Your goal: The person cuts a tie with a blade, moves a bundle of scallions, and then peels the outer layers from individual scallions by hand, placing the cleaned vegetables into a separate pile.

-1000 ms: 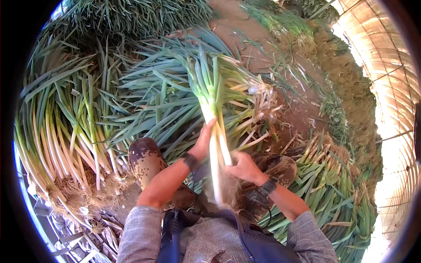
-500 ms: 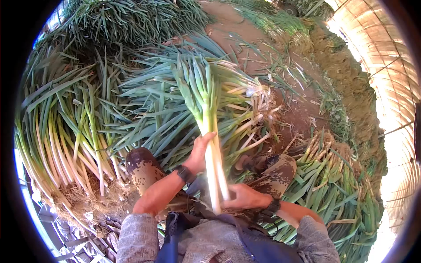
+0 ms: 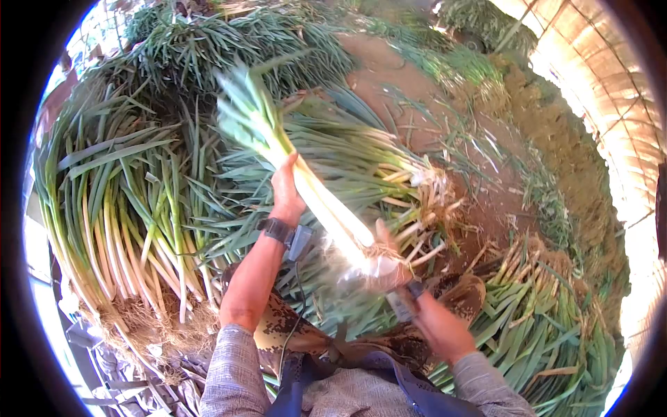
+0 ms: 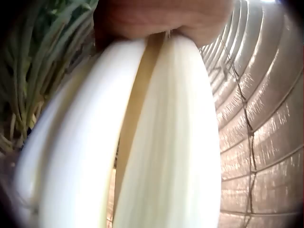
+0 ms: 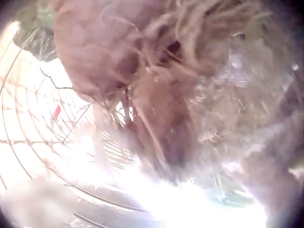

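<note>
- Clasped in the left grip [image 3: 286, 191], fingers wrapped round the pale shafts of the held green onions [image 3: 325, 205], just below the leaf fork; probably for a firm hold on all the stalks together.
- At the bunch's root end with the right grip [image 3: 399, 271], among fine root strands [image 5: 187, 35]; too blurred to tell grasping from merely touching.
- Slanted from grip to grip: green tops beyond the left, white shafts between, roots by the right; likely for support at the upper end while working near the roots.
- Beneath and beyond both grips, a loose pile [image 3: 354, 149] of green onions, roots toward the right; presumably for easy reach.
- Left of the left grip, a long row [image 3: 118, 236], roots all on the near side, perhaps for even ends.
- Right of the right grip, a leafy stack [image 3: 531, 313], roots on the far side, seemingly for keeping apart from the loose pile.
</note>
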Demonstrator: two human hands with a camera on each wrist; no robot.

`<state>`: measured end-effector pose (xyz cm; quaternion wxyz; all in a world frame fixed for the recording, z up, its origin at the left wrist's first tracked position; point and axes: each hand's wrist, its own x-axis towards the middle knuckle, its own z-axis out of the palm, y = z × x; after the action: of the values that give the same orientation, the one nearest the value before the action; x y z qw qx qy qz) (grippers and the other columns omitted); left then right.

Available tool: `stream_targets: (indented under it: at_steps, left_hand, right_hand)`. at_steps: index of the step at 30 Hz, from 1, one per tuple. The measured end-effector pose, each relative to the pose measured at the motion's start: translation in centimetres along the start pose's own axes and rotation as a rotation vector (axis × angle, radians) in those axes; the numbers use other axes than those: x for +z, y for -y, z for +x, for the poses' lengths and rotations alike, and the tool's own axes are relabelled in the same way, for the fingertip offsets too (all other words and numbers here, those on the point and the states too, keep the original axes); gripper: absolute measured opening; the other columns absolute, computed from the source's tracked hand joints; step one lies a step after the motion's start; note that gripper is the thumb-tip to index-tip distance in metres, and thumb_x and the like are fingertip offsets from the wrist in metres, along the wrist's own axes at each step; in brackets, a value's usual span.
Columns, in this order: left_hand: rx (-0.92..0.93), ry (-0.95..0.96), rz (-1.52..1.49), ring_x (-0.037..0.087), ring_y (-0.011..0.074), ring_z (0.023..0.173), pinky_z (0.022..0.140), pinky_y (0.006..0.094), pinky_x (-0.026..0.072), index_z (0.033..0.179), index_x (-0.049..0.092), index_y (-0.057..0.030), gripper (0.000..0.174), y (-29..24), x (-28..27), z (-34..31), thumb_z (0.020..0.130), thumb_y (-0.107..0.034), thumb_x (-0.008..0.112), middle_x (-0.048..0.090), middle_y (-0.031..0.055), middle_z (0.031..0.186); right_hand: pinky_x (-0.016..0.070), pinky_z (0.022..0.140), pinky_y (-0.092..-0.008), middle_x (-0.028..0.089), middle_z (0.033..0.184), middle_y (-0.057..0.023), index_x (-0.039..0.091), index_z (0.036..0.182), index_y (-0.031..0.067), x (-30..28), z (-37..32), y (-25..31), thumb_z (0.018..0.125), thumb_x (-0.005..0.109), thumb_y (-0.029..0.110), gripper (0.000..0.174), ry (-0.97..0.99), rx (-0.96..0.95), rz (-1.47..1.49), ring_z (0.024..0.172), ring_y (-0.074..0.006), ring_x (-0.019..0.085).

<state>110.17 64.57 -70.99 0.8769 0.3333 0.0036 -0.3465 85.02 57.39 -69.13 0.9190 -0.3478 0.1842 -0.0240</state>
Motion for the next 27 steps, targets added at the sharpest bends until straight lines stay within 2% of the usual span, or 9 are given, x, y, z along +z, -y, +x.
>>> stream_targets:
  at_steps: [6,10,13,14,17,21,23,25,27]
  left_hand:
    - [0.096,-0.752,-0.009,0.054,0.0233,0.071,0.066,0.0413,0.0487,0.098,0.062,0.0072,0.045,2.1,-9.8,6.0,0.074,-0.029,0.076,0.062,0.0119,0.093]
    - [0.231,-0.742,0.165,0.053,0.0217,0.070,0.066,0.0399,0.0484,0.082,0.062,0.0069,0.037,4.1,-9.1,7.0,0.070,-0.023,0.080,0.062,0.0116,0.084]
    - [0.079,-0.643,0.078,0.053,0.0209,0.071,0.065,0.0397,0.0481,0.089,0.062,0.0085,0.040,5.6,-8.4,7.8,0.071,-0.023,0.080,0.063,0.0126,0.089]
    - [0.105,-0.619,0.028,0.054,0.0207,0.072,0.064,0.0397,0.0472,0.094,0.061,0.0100,0.044,6.3,-8.0,8.0,0.071,-0.023,0.080,0.063,0.0121,0.089]
    - [0.098,-0.541,0.023,0.056,0.0220,0.077,0.067,0.0392,0.0483,0.103,0.059,0.0111,0.053,6.7,-6.5,6.7,0.072,-0.025,0.081,0.062,0.0145,0.096]
    - [0.051,-0.540,0.053,0.058,0.0244,0.080,0.072,0.0404,0.0498,0.110,0.055,0.0115,0.057,6.0,-4.5,4.8,0.073,-0.025,0.080,0.061,0.0160,0.100]
    - [0.035,-0.538,0.017,0.058,0.0254,0.084,0.073,0.0408,0.0505,0.111,0.053,0.0119,0.057,5.4,-5.0,5.2,0.073,-0.023,0.079,0.061,0.0161,0.102]
    - [0.028,-0.520,0.006,0.058,0.0257,0.090,0.076,0.0402,0.0506,0.114,0.052,0.0121,0.062,4.5,-5.2,4.5,0.072,-0.025,0.080,0.060,0.0176,0.107]
    - [0.027,-0.679,0.178,0.061,0.0257,0.090,0.074,0.0410,0.0527,0.119,0.053,0.0112,0.068,5.1,-8.4,8.4,0.072,-0.031,0.078,0.061,0.0202,0.111]
  right_hand:
    - [0.0528,0.067,-0.0323,0.063,0.085,-0.0025,0.053,0.121,0.0077,4.2,-1.7,-4.0,0.100,0.039,0.053,0.052,0.017,-0.008,-0.250,0.064,-0.0132,0.057]
    - [0.0531,0.070,-0.0350,0.065,0.084,-0.0078,0.069,0.107,0.0086,1.7,-10.8,4.6,0.096,0.050,0.023,0.026,0.252,-0.280,-1.835,0.076,-0.0155,0.061]
    - [0.0536,0.074,-0.0390,0.065,0.090,-0.0159,0.067,0.108,0.0057,-6.7,-14.9,17.1,0.084,0.067,0.020,0.028,-0.479,0.373,-2.548,0.083,-0.0248,0.063]
    - [0.0542,0.071,-0.0394,0.065,0.093,-0.0169,0.063,0.119,0.0065,-10.8,-16.6,18.3,0.082,0.072,0.026,0.043,-0.519,-0.290,-2.512,0.081,-0.0272,0.063]
    - [0.0567,0.069,-0.0373,0.061,0.126,-0.0168,0.058,0.113,0.0041,1.2,-11.0,13.9,0.085,0.069,0.030,0.040,-0.584,-0.320,-1.949,0.071,-0.0207,0.063]
    - [0.0508,0.050,-0.0250,0.069,0.096,-0.0072,0.064,0.103,0.0051,2.4,-1.7,6.5,0.089,0.064,0.026,0.025,0.091,-0.539,-2.182,0.058,-0.0124,0.060]
    - [0.0483,0.049,-0.0280,0.063,0.076,-0.0028,0.066,0.094,0.0090,2.6,-0.4,4.2,0.094,0.060,0.021,0.013,0.117,-0.194,-2.072,0.056,-0.0156,0.058]
    - [0.0494,0.054,-0.0309,0.061,0.072,-0.0037,0.066,0.087,0.0094,2.3,-2.2,2.6,0.095,0.057,0.021,0.017,0.752,-0.707,-1.962,0.055,-0.0176,0.058]
    - [0.0507,0.060,-0.0329,0.063,0.076,-0.0044,0.068,0.093,0.0107,5.9,-8.0,2.0,0.095,0.055,0.021,0.017,0.946,0.069,-1.869,0.063,-0.0185,0.061]
